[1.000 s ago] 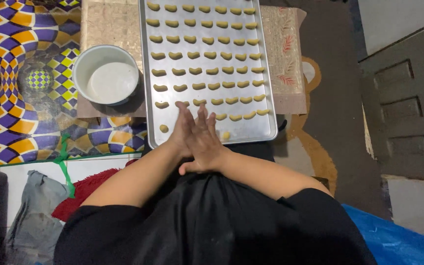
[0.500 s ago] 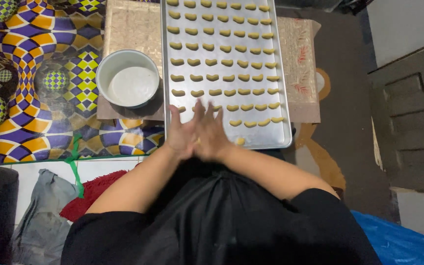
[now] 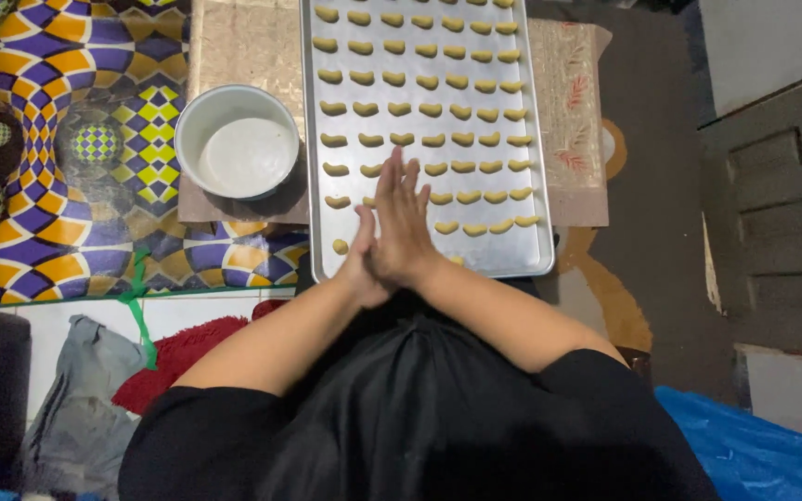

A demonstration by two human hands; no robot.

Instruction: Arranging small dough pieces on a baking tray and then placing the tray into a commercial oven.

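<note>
Head view, looking straight down: left hand (image 3: 364,264) and right hand (image 3: 406,227) are pressed flat, palm against palm, fingers stretched out over the near end of the metal baking tray (image 3: 540,186). Whether anything sits in that grip, I cannot tell. Rows of small curved dough pieces (image 3: 438,88) fill the tray. A white bowl (image 3: 237,141) stands just left of it, on the patterned cloth (image 3: 39,111).

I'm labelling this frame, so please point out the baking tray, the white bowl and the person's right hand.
baking tray (image 3: 538,264): head view, bare metal near its bottom right corner.
white bowl (image 3: 187,121): head view, left rim.
right hand (image 3: 407,227): head view, back of the hand, pressed against the other palm.
</note>
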